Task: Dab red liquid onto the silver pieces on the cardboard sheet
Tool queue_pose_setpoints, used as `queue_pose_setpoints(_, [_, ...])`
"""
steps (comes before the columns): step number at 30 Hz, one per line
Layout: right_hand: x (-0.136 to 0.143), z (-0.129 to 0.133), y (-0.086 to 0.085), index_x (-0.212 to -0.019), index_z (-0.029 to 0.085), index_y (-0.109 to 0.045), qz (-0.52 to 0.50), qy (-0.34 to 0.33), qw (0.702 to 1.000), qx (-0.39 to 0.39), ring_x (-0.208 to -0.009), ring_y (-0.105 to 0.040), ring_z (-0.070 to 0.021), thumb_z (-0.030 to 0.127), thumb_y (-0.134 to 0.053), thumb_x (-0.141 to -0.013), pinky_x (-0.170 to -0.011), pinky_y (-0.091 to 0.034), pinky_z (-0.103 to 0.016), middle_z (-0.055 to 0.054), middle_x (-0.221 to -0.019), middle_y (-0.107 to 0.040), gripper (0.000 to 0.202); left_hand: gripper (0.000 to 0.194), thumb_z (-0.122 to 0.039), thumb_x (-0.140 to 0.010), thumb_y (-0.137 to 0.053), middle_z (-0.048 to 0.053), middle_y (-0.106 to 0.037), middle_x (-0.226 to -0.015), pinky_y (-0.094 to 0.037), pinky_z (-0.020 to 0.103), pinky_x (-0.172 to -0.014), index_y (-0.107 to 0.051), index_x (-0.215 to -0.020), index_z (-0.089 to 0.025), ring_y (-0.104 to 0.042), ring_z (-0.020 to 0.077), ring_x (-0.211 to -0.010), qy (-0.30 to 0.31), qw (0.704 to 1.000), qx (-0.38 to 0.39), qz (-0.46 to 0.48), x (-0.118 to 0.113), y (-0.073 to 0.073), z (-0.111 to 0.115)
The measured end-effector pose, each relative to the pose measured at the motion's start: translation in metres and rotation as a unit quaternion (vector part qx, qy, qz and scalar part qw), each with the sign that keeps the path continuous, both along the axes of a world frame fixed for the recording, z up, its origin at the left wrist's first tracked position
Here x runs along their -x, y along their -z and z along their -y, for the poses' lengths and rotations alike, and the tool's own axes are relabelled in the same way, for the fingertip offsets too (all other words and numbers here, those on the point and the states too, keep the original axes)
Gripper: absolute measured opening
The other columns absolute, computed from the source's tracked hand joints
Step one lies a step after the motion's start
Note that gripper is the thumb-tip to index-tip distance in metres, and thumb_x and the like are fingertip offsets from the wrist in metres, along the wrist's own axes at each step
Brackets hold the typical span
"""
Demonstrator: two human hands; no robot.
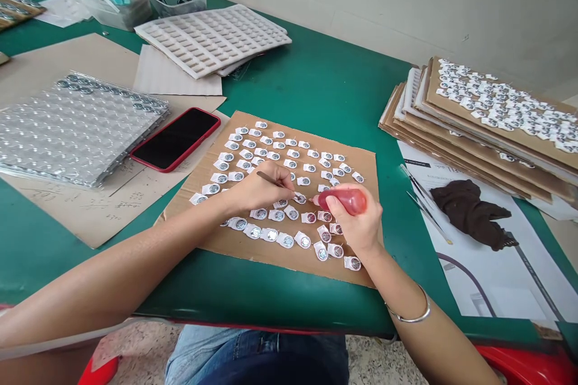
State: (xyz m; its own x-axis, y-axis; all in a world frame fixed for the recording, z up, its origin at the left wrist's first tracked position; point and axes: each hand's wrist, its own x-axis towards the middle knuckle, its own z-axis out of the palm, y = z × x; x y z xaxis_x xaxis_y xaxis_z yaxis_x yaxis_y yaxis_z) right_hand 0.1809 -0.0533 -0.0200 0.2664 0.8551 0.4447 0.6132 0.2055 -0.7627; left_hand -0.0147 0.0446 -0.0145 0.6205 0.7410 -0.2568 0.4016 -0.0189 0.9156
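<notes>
My left hand (266,187) is closed around a slim dark tool (269,178), possibly tweezers, whose lower end is at a small round metallic piece on a white tab (300,198). In my right hand (363,222) is a red squeeze bottle (347,200), tilted so its nozzle points left at that same piece. Both hands are over a brown cardboard sheet (262,255) bearing many such pieces in loose rows. A few pieces near the right hand, such as this one (309,217), look reddish inside.
Left of the cardboard lie a red-cased phone (177,138) and a clear plastic tray (81,126). White moulded trays (212,36) and plastic tubs (176,0) are behind. To the right are stacked cardboard sheets (469,144), tweezers (427,201) and a dark brown cloth (472,210).
</notes>
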Motion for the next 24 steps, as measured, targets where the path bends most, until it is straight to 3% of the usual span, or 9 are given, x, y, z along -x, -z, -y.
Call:
queue_pose_setpoints(15, [0.0019,0.0019,-0.0024,-0.086,0.020,-0.062,0.010,-0.034,0.999,-0.010,-0.076,-0.065,-0.0149,0.030,-0.072,-0.072,-0.067,-0.054,-0.028,-0.002,-0.082,-0.068,0.020,0.007,-0.023,-0.068,-0.064,0.003,-0.063,-0.062,-0.040,0.021,-0.042,-0.064,-0.065,-0.016,-0.055,0.0108,-0.051,-0.002,1.000,-0.002,0.001,0.0006,0.0061,-0.0008])
queue_pose_setpoints(24, [0.0025,0.0023,-0.0036,-0.085,0.020,-0.062,0.018,-0.038,0.999,-0.012,-0.075,-0.065,-0.0154,0.030,-0.071,-0.073,-0.066,-0.054,-0.029,-0.002,-0.081,-0.068,0.019,0.006,-0.021,-0.067,-0.063,0.003,-0.063,-0.060,-0.039,0.020,-0.042,-0.064,-0.065,-0.016,-0.054,0.0102,-0.050,-0.003,1.000,-0.009,-0.006,0.0007,0.0011,0.0007])
